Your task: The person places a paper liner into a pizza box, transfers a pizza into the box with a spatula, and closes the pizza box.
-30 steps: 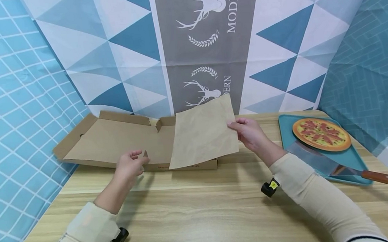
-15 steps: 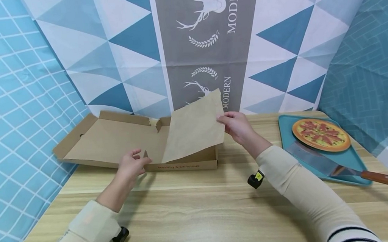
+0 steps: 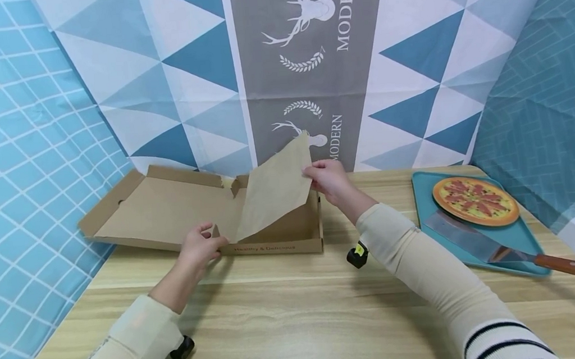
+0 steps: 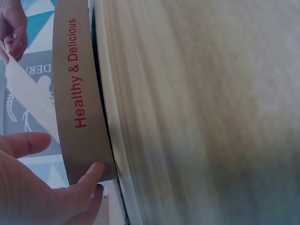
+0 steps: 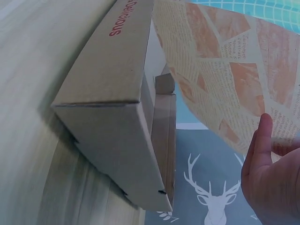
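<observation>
A sheet of brown paper [image 3: 277, 183] hangs slanted over the open pizza box [image 3: 272, 248], its lower left edge down near the front wall. My right hand [image 3: 332, 181] pinches the sheet's right edge between thumb and fingers. In the right wrist view, the far face of the paper [image 5: 234, 65] carries newspaper-style print with reddish-brown patches. At the left end of the box's front wall is my left hand [image 3: 199, 249]. The left wrist view shows its fingertip [image 4: 97, 169] touching the wall marked "Healthy & Delicious", the thumb held apart.
The box lid [image 3: 168, 206] lies folded back to the left. On the right, a teal tray [image 3: 525, 239] bears a pizza [image 3: 476, 199] and a pizza peel [image 3: 474, 238], its wooden handle past the tray's edge. Patterned cloth [image 3: 208, 67] hangs behind the wooden table [image 3: 278, 321].
My right hand has moved left with the paper, which now tilts more steeply over the box and uncovers its right part. My left hand has shifted slightly right along the box's front.
</observation>
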Demonstrator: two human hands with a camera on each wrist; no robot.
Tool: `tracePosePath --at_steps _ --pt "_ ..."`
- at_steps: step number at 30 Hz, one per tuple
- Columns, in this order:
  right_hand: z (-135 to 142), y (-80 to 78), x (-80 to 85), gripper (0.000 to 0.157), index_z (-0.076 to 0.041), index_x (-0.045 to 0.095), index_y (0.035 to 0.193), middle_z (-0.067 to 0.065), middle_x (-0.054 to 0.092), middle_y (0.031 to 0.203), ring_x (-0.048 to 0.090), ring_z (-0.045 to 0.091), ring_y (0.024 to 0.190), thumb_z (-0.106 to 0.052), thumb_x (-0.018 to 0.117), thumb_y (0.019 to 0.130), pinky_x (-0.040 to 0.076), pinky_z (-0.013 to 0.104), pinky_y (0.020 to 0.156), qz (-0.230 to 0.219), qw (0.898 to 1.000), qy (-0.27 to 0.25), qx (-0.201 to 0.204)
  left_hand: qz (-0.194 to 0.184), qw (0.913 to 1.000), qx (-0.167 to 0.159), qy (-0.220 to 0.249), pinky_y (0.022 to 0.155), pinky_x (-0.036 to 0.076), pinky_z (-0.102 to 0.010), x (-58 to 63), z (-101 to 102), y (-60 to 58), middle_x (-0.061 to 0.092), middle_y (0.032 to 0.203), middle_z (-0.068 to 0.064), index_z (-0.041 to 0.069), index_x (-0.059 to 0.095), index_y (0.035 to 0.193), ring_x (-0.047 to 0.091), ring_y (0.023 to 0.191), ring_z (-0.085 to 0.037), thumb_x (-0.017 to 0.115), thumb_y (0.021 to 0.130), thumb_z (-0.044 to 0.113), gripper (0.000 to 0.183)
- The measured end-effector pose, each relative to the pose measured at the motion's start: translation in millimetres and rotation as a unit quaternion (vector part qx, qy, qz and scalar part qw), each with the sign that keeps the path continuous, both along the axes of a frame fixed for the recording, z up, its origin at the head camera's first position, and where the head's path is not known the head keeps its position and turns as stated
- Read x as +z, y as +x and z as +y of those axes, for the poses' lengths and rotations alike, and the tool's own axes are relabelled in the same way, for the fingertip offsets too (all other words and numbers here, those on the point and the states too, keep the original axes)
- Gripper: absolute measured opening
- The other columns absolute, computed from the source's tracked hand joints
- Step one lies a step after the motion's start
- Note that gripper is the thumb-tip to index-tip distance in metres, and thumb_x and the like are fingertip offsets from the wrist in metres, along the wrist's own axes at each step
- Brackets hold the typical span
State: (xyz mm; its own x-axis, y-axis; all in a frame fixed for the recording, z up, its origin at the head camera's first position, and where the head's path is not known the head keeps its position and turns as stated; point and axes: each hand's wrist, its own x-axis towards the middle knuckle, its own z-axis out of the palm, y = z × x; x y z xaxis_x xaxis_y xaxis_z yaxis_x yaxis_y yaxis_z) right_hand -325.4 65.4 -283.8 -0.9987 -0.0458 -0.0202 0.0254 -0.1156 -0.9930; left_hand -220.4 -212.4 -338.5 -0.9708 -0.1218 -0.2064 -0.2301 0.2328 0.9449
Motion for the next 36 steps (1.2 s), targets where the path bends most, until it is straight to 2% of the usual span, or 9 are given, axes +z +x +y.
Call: tracePosePath --at_steps 5,8,13,20,24,27,30,33,36 --pt "-11.3 -5.4 -2.1 0.012 0.011 0.06 0.101 0.007 0.059 0.082 0.057 0.009 0.058 0.004 0.058 0.092 0.05 0.019 0.055 -0.005 1.0 -0.014 0.003 -0.007 1.0 0.001 -0.006 0.106 0.039 -0.049 -1.1 0.3 0.1 0.018 0.152 -0.035 -0.007 0.006 0.152 0.04 0.128 -0.051 0.058 0.093 0.001 0.079" --pt "-16.8 -8.3 -4.6 0.017 0.014 0.06 0.105 0.007 0.059 0.082 0.057 0.009 0.055 0.005 0.057 0.092 0.05 0.019 0.054 -0.016 1.0 -0.013 0.004 -0.008 0.9999 0.002 -0.01 0.106 0.039 -0.048 -2.6 0.2 0.3 0.024 0.148 -0.037 -0.011 0.003 0.151 0.039 0.13 -0.05 0.057 0.094 0.001 0.079" --pt "-25.5 -12.0 -7.8 0.025 0.018 0.059 0.113 0.008 0.059 0.084 0.058 0.008 0.058 0.005 0.058 0.091 0.051 0.018 0.056 -0.024 1.0 -0.002 0.007 -0.01 0.9998 0.004 -0.016 0.105 0.041 -0.046 -5.2 -0.3 -0.6 0.031 0.145 -0.035 -0.012 0.014 0.15 0.041 0.13 -0.047 0.059 0.094 0.001 0.072" --pt "-36.2 -17.7 -10.4 0.009 0.013 0.062 0.096 0.01 0.058 0.084 0.059 0.009 0.057 0.006 0.058 0.091 0.052 0.019 0.055 -0.033 0.999 -0.006 0.011 -0.018 0.9996 0.007 -0.022 0.104 0.043 -0.044 -6.5 -1.2 -3.1 0.031 0.146 -0.035 -0.011 0.016 0.149 0.041 0.13 -0.047 0.061 0.093 0.002 0.073" --pt "-40.5 -20.7 -13.7 0.006 0.01 0.063 0.09 0.013 0.061 0.09 0.06 0.01 0.059 0.006 0.058 0.091 0.053 0.019 0.056 -0.041 0.999 -0.009 0.012 -0.016 0.9996 0.005 -0.024 0.103 0.044 -0.045 -6.8 -0.7 -3.1 0.034 0.144 -0.034 -0.012 0.02 0.149 0.042 0.128 -0.047 0.062 0.093 0.002 0.071" --pt "-41.6 -22.5 -16.4 0.007 0.006 0.063 0.085 0.011 0.061 0.091 0.06 0.009 0.06 0.005 0.058 0.092 0.052 0.018 0.055 -0.045 0.999 -0.01 0.012 -0.014 0.9996 0.0 -0.026 0.102 0.044 -0.045 -6.6 -0.4 -3.0 0.036 0.143 -0.034 -0.012 0.022 0.148 0.042 0.129 -0.046 0.062 0.093 0.003 0.07" --pt "-41.0 -23.9 -19.2 0.016 0.0 0.057 0.077 0.008 0.058 0.086 0.058 0.009 0.058 0.004 0.059 0.092 0.051 0.019 0.053 -0.051 0.999 0.004 0.01 -0.015 0.9995 0.0 -0.028 0.102 0.044 -0.045 -6.4 -0.4 -3.7 0.037 0.142 -0.033 -0.012 0.024 0.147 0.042 0.129 -0.045 0.062 0.093 0.002 0.068" --pt "-40.0 -25.5 -22.0 0.016 0.001 0.056 0.077 0.006 0.056 0.083 0.058 0.009 0.058 0.003 0.061 0.092 0.052 0.02 0.055 -0.055 0.998 0.028 0.006 -0.016 0.9993 0.0 -0.033 0.102 0.044 -0.045 -6.1 -0.9 -4.4 0.037 0.141 -0.033 -0.013 0.025 0.147 0.043 0.127 -0.045 0.063 0.093 0.003 0.068" --pt "-39.2 -26.7 -24.3 0.006 0.007 0.061 0.087 0.006 0.057 0.081 0.058 0.01 0.061 0.002 0.062 0.091 0.055 0.023 0.061 -0.057 0.997 0.053 0.004 -0.018 0.9992 0.003 -0.035 0.102 0.044 -0.046 -5.8 -1.6 -4.6 0.037 0.141 -0.033 -0.012 0.024 0.147 0.044 0.126 -0.045 0.062 0.093 0.003 0.068"
